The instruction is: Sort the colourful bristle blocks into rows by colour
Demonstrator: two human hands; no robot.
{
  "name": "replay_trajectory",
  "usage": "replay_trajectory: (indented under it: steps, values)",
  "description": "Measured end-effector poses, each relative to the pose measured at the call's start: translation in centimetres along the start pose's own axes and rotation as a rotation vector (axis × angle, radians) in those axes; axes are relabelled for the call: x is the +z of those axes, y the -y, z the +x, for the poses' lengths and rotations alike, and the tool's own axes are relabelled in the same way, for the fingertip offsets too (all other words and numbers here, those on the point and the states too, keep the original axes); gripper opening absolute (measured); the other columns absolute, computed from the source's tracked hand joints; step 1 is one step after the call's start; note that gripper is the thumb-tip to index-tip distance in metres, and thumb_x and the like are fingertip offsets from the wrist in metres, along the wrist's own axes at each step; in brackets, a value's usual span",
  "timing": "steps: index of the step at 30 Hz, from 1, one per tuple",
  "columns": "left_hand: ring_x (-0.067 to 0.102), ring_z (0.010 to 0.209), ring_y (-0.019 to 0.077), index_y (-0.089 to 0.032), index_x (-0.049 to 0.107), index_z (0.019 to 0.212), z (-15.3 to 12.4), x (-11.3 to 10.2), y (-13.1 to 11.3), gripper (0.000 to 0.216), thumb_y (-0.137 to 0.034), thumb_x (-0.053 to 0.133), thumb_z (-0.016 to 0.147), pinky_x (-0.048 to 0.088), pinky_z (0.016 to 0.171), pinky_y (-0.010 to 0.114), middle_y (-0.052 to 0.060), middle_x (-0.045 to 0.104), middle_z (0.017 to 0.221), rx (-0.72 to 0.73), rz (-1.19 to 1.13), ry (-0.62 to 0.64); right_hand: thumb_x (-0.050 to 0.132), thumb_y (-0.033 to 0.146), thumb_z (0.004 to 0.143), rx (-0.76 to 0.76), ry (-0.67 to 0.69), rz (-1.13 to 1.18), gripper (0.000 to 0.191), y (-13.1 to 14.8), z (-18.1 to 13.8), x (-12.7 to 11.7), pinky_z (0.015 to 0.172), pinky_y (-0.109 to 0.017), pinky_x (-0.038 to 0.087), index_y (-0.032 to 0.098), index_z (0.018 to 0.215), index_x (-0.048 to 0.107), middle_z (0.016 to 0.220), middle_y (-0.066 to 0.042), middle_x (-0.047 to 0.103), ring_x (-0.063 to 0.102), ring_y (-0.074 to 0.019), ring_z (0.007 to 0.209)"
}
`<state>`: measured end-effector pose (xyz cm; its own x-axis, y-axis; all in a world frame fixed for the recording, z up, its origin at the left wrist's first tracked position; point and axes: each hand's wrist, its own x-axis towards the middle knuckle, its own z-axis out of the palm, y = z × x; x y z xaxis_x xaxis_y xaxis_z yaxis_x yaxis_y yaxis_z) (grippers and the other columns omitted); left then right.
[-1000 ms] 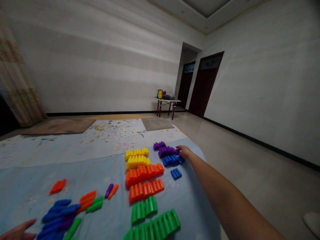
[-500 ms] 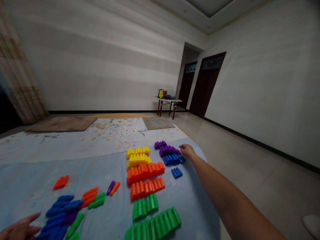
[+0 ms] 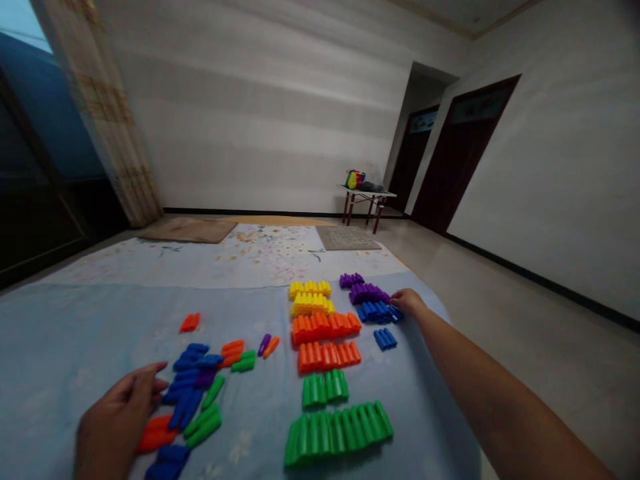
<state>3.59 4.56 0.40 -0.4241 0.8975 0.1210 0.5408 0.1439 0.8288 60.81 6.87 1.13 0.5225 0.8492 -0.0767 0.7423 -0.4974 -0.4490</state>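
Observation:
My right hand (image 3: 408, 301) reaches far out, its fingertips against the right end of a blue row of plastic pegs (image 3: 376, 311); it holds nothing. Purple rows (image 3: 367, 292) lie just behind, and a small blue group (image 3: 385, 339) lies in front. Yellow rows (image 3: 310, 298), orange rows (image 3: 326, 341) and green rows (image 3: 336, 423) are lined up to the left of these. My left hand (image 3: 117, 419) hovers open, fingers apart, over a loose pile of blue, green and orange pegs (image 3: 193, 393).
Everything lies on a light blue sheet (image 3: 70, 333) spread on the floor. A lone orange piece (image 3: 190, 323) and a purple-orange pair (image 3: 268, 345) lie apart. A small table (image 3: 367, 200), two mats, a curtain and dark doors stand farther off. Bare floor runs along the right.
The view swung left and down. My right hand slid from the purple rows to the end of the blue row. My left hand came up into view over the loose pile.

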Motion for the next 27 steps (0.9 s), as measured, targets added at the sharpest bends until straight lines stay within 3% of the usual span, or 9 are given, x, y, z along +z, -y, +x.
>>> replay_trajectory:
  steps: [3, 7, 10, 14, 19, 23, 27]
  values:
    - [0.064, 0.067, 0.0183, -0.024, 0.066, 0.090, -0.2, -0.2, -0.2, 0.041, -0.052, 0.045, 0.069, 0.053, 0.061, 0.028, -0.001, 0.067, 0.070, -0.114, -0.088, 0.063, 0.066, 0.025, 0.067, -0.015, -0.054, 0.011, 0.015, -0.2, -0.2, -0.3, 0.059, -0.025, 0.043, 0.014, 0.073, 0.074, 0.068, -0.008, 0.071, 0.065, -0.0204, 0.067]
    - [0.062, 0.066, 0.0183, -0.021, 0.066, 0.092, -0.6, 0.0, -0.3, 0.045, -0.054, 0.045, 0.069, 0.051, 0.060, 0.028, 0.001, 0.066, 0.069, -0.074, -0.107, 0.049, 0.055, 0.024, 0.073, -0.055, -0.199, 0.052, 0.029, 0.5, -1.5, -0.9, 0.074, -0.031, 0.046, 0.012, 0.094, 0.072, 0.094, -0.014, 0.072, 0.065, -0.0255, 0.090]
    - [0.061, 0.063, 0.0181, -0.019, 0.066, 0.091, -0.8, 0.1, -0.4, 0.047, -0.054, 0.044, 0.070, 0.050, 0.059, 0.028, 0.001, 0.065, 0.068, -0.030, -0.132, 0.045, 0.048, 0.028, 0.079, -0.150, -0.232, 0.139, 0.036, 2.4, -3.6, -0.5, 0.077, -0.029, 0.047, 0.013, 0.105, 0.068, 0.099, -0.011, 0.071, 0.065, -0.0212, 0.090]
    - [0.061, 0.064, 0.0183, -0.018, 0.066, 0.091, -1.1, 0.2, -0.8, 0.047, -0.054, 0.040, 0.073, 0.048, 0.060, 0.028, 0.002, 0.066, 0.070, 0.028, -0.078, 0.056, 0.048, 0.037, 0.080, -0.405, -0.228, 0.392, 0.037, 6.1, -9.1, 1.0, 0.072, -0.030, 0.050, 0.013, 0.101, 0.067, 0.091, -0.009, 0.071, 0.065, -0.0202, 0.080]
    - [0.061, 0.070, 0.0189, -0.022, 0.067, 0.089, -1.9, 0.3, -1.4, 0.040, -0.050, 0.045, 0.073, 0.044, 0.065, 0.028, 0.002, 0.068, 0.073, 0.107, -0.001, 0.115, 0.049, 0.029, 0.083, -0.743, -0.144, 0.402, 0.024, 10.1, -17.1, 2.3, 0.074, -0.032, 0.048, 0.018, 0.092, 0.067, 0.090, -0.007, 0.069, 0.062, -0.0185, 0.080]
    - [0.059, 0.068, 0.0193, -0.021, 0.067, 0.083, -2.8, 0.5, -1.9, 0.036, -0.049, 0.046, 0.074, 0.042, 0.066, 0.029, 0.003, 0.067, 0.072, 0.166, 0.023, 0.163, 0.049, 0.022, 0.085, -0.882, -0.058, 0.406, 0.018, 11.8, -21.2, 2.6, 0.076, -0.032, 0.047, 0.019, 0.091, 0.066, 0.087, -0.006, 0.068, 0.061, -0.0177, 0.082]
    - [0.061, 0.075, 0.0208, -0.020, 0.067, 0.081, -3.6, 1.1, -2.5, 0.036, -0.050, 0.048, 0.073, 0.045, 0.073, 0.030, 0.004, 0.069, 0.076, 0.222, -0.037, 0.235, 0.051, 0.021, 0.086, -0.936, -0.013, 0.412, 0.016, 12.2, -23.1, 2.6, 0.077, -0.032, 0.047, 0.020, 0.092, 0.065, 0.088, -0.006, 0.067, 0.061, -0.0181, 0.084]
